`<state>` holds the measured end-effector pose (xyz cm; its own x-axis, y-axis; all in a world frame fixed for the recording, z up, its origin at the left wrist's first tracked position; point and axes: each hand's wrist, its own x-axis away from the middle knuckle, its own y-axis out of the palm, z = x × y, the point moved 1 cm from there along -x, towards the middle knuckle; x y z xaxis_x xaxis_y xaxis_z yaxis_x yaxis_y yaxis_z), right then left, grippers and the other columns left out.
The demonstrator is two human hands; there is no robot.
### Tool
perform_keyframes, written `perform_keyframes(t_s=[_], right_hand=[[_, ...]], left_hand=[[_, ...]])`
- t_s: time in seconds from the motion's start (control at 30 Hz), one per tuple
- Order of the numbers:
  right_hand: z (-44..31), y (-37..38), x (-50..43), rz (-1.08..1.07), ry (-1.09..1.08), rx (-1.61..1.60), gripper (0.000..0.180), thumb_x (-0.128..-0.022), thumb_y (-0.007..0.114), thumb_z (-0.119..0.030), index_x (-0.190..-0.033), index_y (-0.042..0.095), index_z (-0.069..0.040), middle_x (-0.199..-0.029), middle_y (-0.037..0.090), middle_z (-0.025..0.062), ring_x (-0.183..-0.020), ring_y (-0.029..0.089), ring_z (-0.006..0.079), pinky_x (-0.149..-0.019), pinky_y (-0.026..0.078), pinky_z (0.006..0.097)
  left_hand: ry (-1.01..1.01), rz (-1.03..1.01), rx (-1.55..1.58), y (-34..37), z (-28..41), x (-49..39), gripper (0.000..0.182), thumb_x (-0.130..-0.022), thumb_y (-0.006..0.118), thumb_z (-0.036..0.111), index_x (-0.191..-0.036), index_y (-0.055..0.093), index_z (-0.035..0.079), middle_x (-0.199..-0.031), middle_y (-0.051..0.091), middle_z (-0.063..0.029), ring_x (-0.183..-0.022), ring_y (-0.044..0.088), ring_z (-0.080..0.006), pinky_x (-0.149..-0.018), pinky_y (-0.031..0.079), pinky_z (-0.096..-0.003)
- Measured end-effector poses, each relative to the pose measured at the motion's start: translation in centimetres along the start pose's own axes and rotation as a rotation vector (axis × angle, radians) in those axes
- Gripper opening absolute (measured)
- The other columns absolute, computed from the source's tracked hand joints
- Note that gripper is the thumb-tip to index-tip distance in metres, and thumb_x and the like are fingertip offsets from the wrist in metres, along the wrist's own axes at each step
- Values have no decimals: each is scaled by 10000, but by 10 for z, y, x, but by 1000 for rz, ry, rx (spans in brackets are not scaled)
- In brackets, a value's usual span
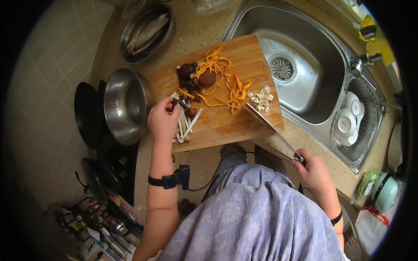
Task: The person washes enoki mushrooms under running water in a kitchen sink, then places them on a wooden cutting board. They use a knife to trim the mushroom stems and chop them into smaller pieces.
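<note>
My right hand (308, 163) grips the dark handle of a kitchen knife (272, 129), whose blade tip reaches over the right part of a wooden cutting board (215, 127). At the board's left edge, my left hand (165, 115) has its fingers bent over white-stemmed and brown mushrooms (186, 125); whether it grips any cannot be told. Beyond it lie dark brown mushroom caps (206, 78) with thin orange strands (212, 63) over and beside them. More orange strands (236, 93) spread across the middle. A small pile of chopped white pieces (261, 98) sits near the knife tip.
A steel bowl (125, 106) stands left of the board, near a black stove (114, 163). Another steel bowl (147, 55) behind it holds fish (148, 34). At right are a steel sink (307, 94), a faucet (357, 65) and a wire rack (362, 150) with white dishes (346, 124).
</note>
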<state>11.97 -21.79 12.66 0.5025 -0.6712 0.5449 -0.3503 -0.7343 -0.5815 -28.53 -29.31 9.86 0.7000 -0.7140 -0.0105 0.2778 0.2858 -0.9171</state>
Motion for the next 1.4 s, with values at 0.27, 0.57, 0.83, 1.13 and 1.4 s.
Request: perform_keyframes(t_s=[0.27,0.57,0.83,1.13,1.4], right_hand=[[-2,-1,-2,7,-20,15,241,-820,682,-223,-968,618,-43,-749,642,203,-736,624,406,-647,489,472],[-5,-1,-1,21,-26,50,236,-824,680,-232,-958,618,-48,-725,640,188,-725,623,399,-628,484,473],[-3,-2,-2,-13,-11,-3,220,-843,657,-252,-960,619,-70,-736,645,181,-728,625,394,-637,487,475],[-2,3,4,0,-5,-50,224,-862,636,-272,-974,620,-79,-709,642,176,-702,629,390,-627,493,474],[-14,0,16,31,-104,86,191,-866,631,-246,-934,589,-73,-681,629,165,-654,627,382,-594,501,473]], left_hand=[[340,-11,-162,10,21,-24,298,-740,738,217,-1012,710,99,-944,632,-96,-960,592,-294,-821,479,-383],[252,-201,-237,24,38,-47,292,-744,736,229,-1006,715,101,-940,679,-98,-878,626,-289,-799,496,-369],[56,-181,957,17,45,9,153,-782,692,-29,-830,559,30,-793,582,14,-692,566,-63,-602,459,-199],[667,-97,265,77,85,73,126,-715,711,101,-826,657,79,-825,656,-68,-722,625,-284,-650,499,-370],[634,-137,203,89,93,79,165,-708,713,127,-867,672,112,-731,589,-77,-679,607,-306,-610,485,-398]])
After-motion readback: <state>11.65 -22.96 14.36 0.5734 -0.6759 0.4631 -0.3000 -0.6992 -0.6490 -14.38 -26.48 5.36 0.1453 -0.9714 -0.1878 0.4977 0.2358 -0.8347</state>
